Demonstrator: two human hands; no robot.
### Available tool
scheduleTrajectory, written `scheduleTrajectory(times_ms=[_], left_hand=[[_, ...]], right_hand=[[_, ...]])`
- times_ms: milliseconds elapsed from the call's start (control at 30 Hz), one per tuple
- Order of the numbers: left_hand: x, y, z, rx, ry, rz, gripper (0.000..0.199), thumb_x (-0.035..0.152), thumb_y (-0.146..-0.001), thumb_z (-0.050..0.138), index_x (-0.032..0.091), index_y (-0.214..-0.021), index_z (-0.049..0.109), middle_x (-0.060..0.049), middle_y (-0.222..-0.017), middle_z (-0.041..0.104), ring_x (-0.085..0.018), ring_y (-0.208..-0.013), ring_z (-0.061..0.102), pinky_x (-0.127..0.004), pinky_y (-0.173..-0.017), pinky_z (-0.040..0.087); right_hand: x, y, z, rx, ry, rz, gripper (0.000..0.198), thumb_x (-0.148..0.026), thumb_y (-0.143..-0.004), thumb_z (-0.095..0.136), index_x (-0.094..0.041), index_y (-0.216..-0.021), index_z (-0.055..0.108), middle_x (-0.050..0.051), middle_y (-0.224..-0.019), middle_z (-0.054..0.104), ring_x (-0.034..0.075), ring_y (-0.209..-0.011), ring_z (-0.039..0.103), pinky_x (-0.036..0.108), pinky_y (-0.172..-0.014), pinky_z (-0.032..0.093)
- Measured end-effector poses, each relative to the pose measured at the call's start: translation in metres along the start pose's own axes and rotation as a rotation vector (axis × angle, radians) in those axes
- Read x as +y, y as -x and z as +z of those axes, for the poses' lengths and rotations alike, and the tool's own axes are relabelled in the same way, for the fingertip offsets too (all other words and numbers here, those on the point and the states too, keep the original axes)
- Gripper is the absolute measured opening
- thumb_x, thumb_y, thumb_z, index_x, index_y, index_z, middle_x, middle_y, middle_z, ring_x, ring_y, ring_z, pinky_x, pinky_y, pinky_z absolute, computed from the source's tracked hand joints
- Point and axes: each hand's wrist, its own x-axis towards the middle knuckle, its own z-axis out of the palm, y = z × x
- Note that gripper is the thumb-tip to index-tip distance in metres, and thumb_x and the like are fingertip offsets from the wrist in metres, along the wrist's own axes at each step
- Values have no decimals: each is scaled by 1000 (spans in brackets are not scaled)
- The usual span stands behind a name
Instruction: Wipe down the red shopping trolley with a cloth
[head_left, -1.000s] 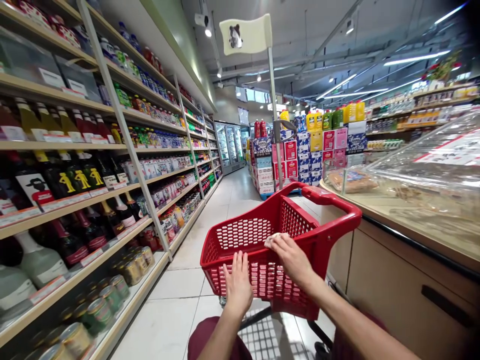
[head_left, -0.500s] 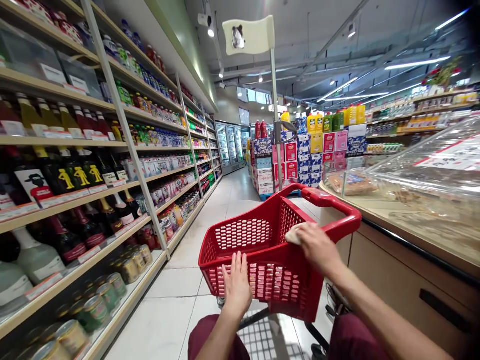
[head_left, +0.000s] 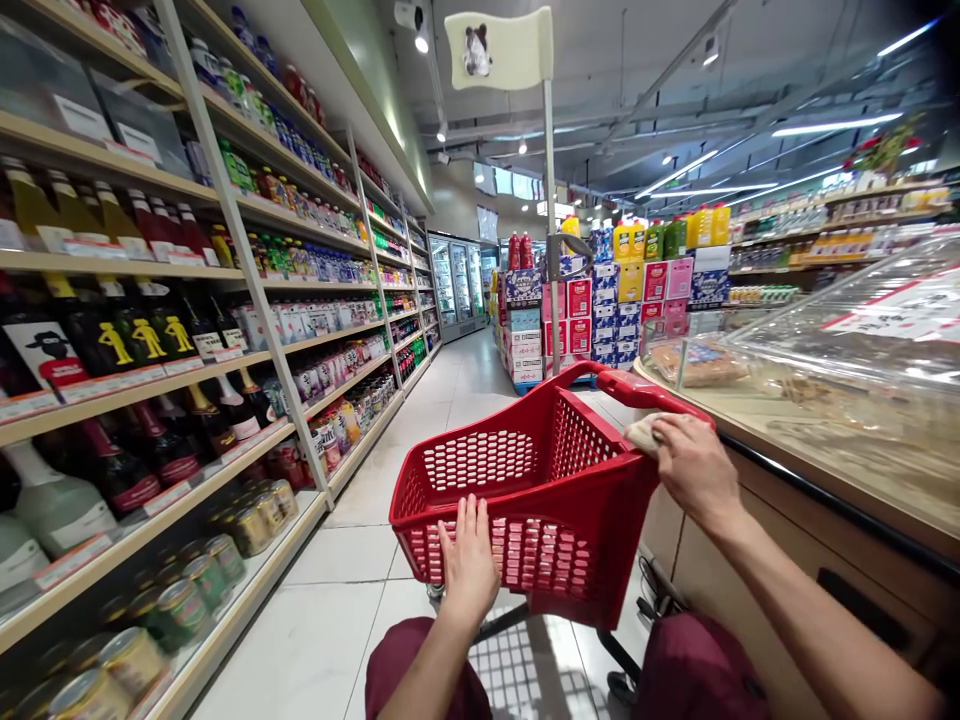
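Note:
A red plastic shopping cart with a perforated basket stands in front of me. My left hand lies with fingers stretched out against the near side of the basket, just under its rim. Up at the handle end, my right hand is closed on a whitish cloth, pressing it on the cart's red upper edge by the handle. Part of the cloth is hidden under the fingers. A pole with a cream flag rises behind the cart.
Shelves of bottles and cans line the left side. On the right stands a display counter under clear covers, close to the cart handle. Stacked drink cartons are ahead, and glass-door fridges at the back. Cables lie near the counter base.
My right hand has slid the cloth right and up along the cart's edge toward the handle. The left hand stays on the basket side. The view has shifted slightly.

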Motion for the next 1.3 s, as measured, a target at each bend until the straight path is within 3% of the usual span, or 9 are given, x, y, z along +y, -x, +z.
scheduleTrajectory(times_ms=[67, 233, 400, 600, 667, 800, 1000, 1200, 1300], left_hand=[[1, 0, 1, 11, 9, -15, 76, 6, -62, 37, 13, -136, 20, -7, -144, 19, -22, -133, 11, -54, -104, 11], [-2, 0, 2, 41, -1, -11, 73, 8, -65, 36, 15, -136, 21, -6, -143, 21, -22, -133, 11, -53, -105, 8], [3, 0, 1, 13, 14, -28, 73, 10, -65, 38, 14, -136, 19, -7, -144, 17, -23, -133, 8, -53, -105, 8], [3, 0, -1, 0, 5, -22, 77, 10, -63, 39, 13, -137, 17, -8, -145, 15, -22, -133, 8, -55, -104, 7], [3, 1, 1, 3, -4, -20, 79, 9, -62, 39, 15, -137, 16, -7, -145, 14, -22, -133, 7, -55, -104, 7], [7, 1, 4, -6, -8, -37, 80, 8, -61, 41, 13, -137, 15, -8, -145, 10, -23, -133, 4, -53, -104, 9], [6, 1, 2, -28, -37, -33, 81, 6, -61, 39, 14, -137, 13, -8, -145, 10, -22, -133, 4, -54, -104, 8], [5, 1, 8, -12, -15, -33, 83, 9, -59, 40, 14, -137, 13, -7, -146, 7, -22, -133, 1, -54, -104, 9], [4, 1, 11, -2, -19, -35, 84, 9, -59, 41, 14, -137, 13, -7, -146, 7, -22, -133, 2, -54, -104, 10]], right_hand=[[4, 3, 0, 23, 20, 9, 30, -18, -76, 41, -11, -98, 61, 13, -107, 59, 25, -106, 48, 42, -94, 35], [0, 7, -1, -65, -86, -209, 31, -16, -77, 39, -15, -99, 61, 9, -108, 60, 21, -107, 48, 37, -96, 34], [29, -4, -6, 61, 35, 40, 31, -19, -76, 38, -13, -96, 61, 12, -105, 59, 24, -102, 50, 41, -92, 37], [-39, 15, 12, -65, -123, -269, 32, -10, -76, 37, -14, -98, 61, 9, -108, 60, 22, -109, 47, 38, -96, 34], [-39, 14, 12, -72, -154, -245, 32, -12, -78, 38, -15, -99, 60, 9, -108, 59, 21, -107, 47, 38, -96, 34], [-30, 13, 13, 15, -105, -44, 31, -15, -79, 40, -12, -103, 58, 13, -110, 57, 25, -110, 46, 43, -96, 34], [-90, 36, 33, -50, -207, -292, 37, -5, -77, 35, -14, -104, 60, 9, -112, 59, 22, -114, 44, 39, -96, 36], [-60, 26, 32, 25, -170, -86, 33, -15, -82, 36, -11, -108, 57, 13, -116, 55, 25, -116, 41, 44, -98, 34], [-90, 35, 40, -12, -198, -163, 33, -9, -80, 36, -10, -103, 60, 13, -114, 57, 25, -118, 40, 42, -99, 33]])
